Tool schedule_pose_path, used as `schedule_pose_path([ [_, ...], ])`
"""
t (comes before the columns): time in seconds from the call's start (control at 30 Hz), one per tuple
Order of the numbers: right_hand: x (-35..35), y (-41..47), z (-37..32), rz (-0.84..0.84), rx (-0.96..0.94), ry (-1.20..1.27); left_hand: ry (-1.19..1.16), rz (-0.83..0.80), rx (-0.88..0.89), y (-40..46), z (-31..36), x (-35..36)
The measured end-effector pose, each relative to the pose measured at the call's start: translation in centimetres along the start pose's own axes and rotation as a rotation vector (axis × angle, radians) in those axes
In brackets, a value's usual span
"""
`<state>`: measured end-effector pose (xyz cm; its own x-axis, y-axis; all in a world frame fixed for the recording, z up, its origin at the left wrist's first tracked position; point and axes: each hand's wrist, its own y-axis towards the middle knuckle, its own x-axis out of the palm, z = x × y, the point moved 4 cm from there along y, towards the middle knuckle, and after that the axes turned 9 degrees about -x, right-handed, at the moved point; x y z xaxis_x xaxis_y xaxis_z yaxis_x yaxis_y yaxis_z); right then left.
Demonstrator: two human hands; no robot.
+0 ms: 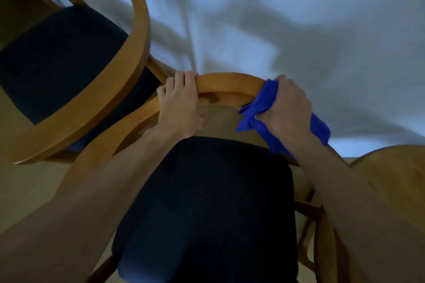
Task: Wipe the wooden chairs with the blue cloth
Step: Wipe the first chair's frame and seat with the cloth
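Both bare forearms reach forward from the bottom of the view to the curved top rail (pixel 230 81) of the near wooden chair (pixel 110 145). The left hand (pixel 180 104) grips the rail at its left end: the fingers curl over the rail's far edge, the thumb lies underneath on the near side, and the wrist runs straight back into the forearm. The right hand (pixel 285 104) clenches the blue cloth (pixel 264 108) and presses it against the rail's right end, where the rail bends down into the chair's right side. The knuckles face up, and the cloth is bunched under the palm. One loose fold hangs out to the left below the rail, and another trails out behind the wrist along the right side of the frame.

Between the forearms lies the chair's dark blue padded seat (pixel 207 202). A second wooden chair (pixel 128 39) with a similar dark seat stands just beside it at the upper left, its bent back rail close to the left hand. At the right edge a rounded wooden surface (pixel 391 167) shows; I cannot tell what it belongs to. Behind the chairs a pale wall (pixel 322 18) carries blurred shadows.
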<state>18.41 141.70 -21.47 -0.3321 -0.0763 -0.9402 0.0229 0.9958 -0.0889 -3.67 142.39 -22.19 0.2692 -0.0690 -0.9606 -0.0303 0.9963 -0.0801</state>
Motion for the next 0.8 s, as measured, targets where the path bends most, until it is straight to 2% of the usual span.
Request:
schedule_pose_path([
  [0.07, 0.1, 1.7, -5.1, 0.038, -0.220, -0.161, -0.013, -0.009, -0.004, -0.1, 0.1, 0.0],
  [0.13, 0.6, 2.6, -10.6, -0.003, -0.430, -0.239, -0.008, -0.003, 0.010, -0.1, 0.0, 0.2],
  [0.2, 1.4, 3.0, -13.5, -0.025, -0.522, -0.261, -0.005, -0.018, -0.003, 0.0, -0.3, 0.2],
  [0.33, 0.8, 2.4, -9.0, 0.003, -0.557, -0.241, -0.038, -0.108, -0.028, 0.3, -0.4, 0.2],
  [0.4, -0.2, 2.0, -4.2, -0.021, -0.410, -0.064, -0.043, -0.096, -0.030, 0.3, -0.5, 0.2],
  [0.47, -0.9, 1.1, -0.2, -0.113, -0.214, 0.102, -0.043, -0.085, -0.022, 0.3, -0.4, 0.3],
  [0.53, -0.7, 0.5, 1.0, -0.146, -0.114, 0.143, -0.028, -0.076, -0.019, 0.4, -0.3, 0.3],
  [0.6, -0.6, 0.8, -0.8, -0.098, -0.142, 0.032, -0.018, -0.090, -0.026, 0.4, -0.3, 0.1],
  [0.7, -0.2, 2.5, -6.8, -0.045, -0.358, -0.242, -0.015, -0.086, -0.005, 0.4, 0.0, 0.1],
  [0.8, 1.0, 3.2, -12.0, -0.068, -0.532, -0.361, -0.009, -0.101, -0.024, 0.5, 0.0, 0.3],
])
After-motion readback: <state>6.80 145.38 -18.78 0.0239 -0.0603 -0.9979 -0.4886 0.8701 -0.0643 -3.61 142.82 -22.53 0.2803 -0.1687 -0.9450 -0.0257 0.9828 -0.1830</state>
